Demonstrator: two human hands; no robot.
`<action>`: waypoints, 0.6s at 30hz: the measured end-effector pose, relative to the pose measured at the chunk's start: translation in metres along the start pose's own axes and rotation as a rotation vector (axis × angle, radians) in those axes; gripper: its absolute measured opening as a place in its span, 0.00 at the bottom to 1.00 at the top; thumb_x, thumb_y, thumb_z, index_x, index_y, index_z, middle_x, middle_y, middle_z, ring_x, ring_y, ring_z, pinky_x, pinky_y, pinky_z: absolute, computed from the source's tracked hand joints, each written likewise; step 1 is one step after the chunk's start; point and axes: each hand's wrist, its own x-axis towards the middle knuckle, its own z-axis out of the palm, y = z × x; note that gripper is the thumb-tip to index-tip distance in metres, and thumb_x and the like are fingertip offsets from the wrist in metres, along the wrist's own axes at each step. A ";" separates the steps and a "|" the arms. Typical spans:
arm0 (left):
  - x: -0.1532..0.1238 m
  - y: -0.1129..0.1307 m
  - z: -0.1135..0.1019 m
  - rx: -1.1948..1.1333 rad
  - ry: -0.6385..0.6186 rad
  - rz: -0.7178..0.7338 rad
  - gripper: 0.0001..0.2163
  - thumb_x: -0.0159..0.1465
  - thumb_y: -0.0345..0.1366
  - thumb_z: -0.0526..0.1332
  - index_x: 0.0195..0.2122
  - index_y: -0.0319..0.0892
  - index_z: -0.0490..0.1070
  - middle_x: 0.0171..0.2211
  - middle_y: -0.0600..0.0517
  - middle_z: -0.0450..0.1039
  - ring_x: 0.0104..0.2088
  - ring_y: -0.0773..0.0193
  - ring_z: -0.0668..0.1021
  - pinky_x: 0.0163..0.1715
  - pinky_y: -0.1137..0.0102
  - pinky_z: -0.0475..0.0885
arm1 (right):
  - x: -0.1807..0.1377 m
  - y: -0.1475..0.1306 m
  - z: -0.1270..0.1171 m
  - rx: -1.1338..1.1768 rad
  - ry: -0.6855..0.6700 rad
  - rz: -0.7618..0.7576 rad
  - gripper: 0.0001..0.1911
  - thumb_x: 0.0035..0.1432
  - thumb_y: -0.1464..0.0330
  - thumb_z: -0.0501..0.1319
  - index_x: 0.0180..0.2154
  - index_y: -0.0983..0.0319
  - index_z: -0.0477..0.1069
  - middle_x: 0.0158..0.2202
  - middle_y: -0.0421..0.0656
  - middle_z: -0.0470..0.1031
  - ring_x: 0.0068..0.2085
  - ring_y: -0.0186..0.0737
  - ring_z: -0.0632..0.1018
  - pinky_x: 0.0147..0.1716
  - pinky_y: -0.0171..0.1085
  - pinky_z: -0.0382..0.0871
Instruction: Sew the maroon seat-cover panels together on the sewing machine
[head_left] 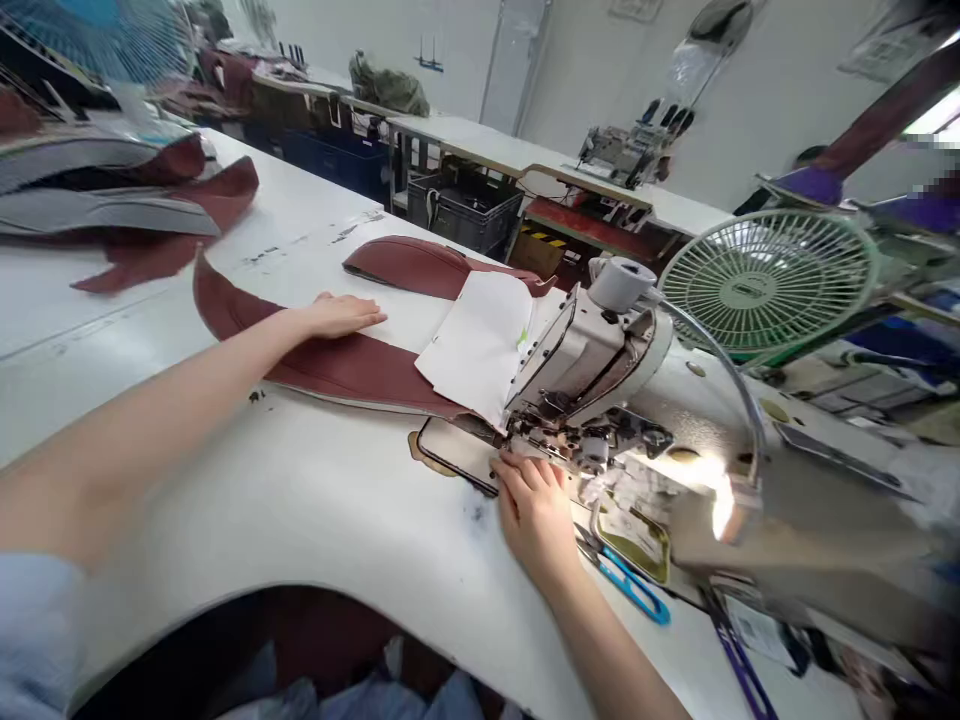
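Observation:
My left hand (339,316) lies flat, fingers stretched out, on a long dark red leather piece (330,365) spread across the white table (225,490). A white fabric sheet (480,345) is attached to that piece and leads under the sewing machine head (585,370). My right hand (534,505) rests at the needle plate, its fingers curled and pressed on the edge of the material just in front of the presser foot (525,440). What the fingertips pinch is hidden.
Blue-handled scissors (630,585) lie right of my right hand. A lit machine lamp (720,500) and a green fan (765,285) stand to the right. More red and grey pieces (127,200) are piled at the far left. Other tables and crates stand behind.

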 end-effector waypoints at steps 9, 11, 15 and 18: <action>0.061 -0.002 -0.024 0.076 0.157 0.028 0.32 0.69 0.56 0.39 0.68 0.43 0.54 0.70 0.46 0.48 0.69 0.51 0.54 0.64 0.56 0.48 | 0.003 0.003 0.001 0.020 0.016 -0.034 0.14 0.65 0.76 0.55 0.49 0.61 0.72 0.47 0.47 0.76 0.45 0.46 0.73 0.44 0.45 0.68; 0.086 0.004 -0.025 0.080 0.198 0.014 0.33 0.69 0.56 0.39 0.65 0.38 0.59 0.67 0.40 0.56 0.65 0.48 0.60 0.62 0.57 0.52 | 0.003 0.004 0.001 0.034 0.013 -0.038 0.15 0.65 0.77 0.54 0.50 0.60 0.71 0.48 0.47 0.75 0.46 0.46 0.72 0.45 0.45 0.69; 0.111 0.011 -0.023 0.095 0.255 -0.016 0.34 0.69 0.55 0.41 0.59 0.30 0.67 0.57 0.32 0.67 0.56 0.46 0.70 0.56 0.58 0.58 | 0.003 0.005 0.001 0.033 0.010 -0.039 0.16 0.64 0.77 0.55 0.52 0.60 0.70 0.49 0.46 0.75 0.47 0.45 0.72 0.45 0.45 0.71; 0.102 0.005 -0.022 0.130 0.260 -0.015 0.33 0.68 0.55 0.42 0.55 0.30 0.71 0.55 0.32 0.69 0.54 0.46 0.71 0.55 0.58 0.58 | 0.004 0.006 0.001 0.035 0.003 -0.031 0.16 0.64 0.77 0.55 0.51 0.60 0.70 0.49 0.46 0.75 0.47 0.45 0.72 0.45 0.45 0.72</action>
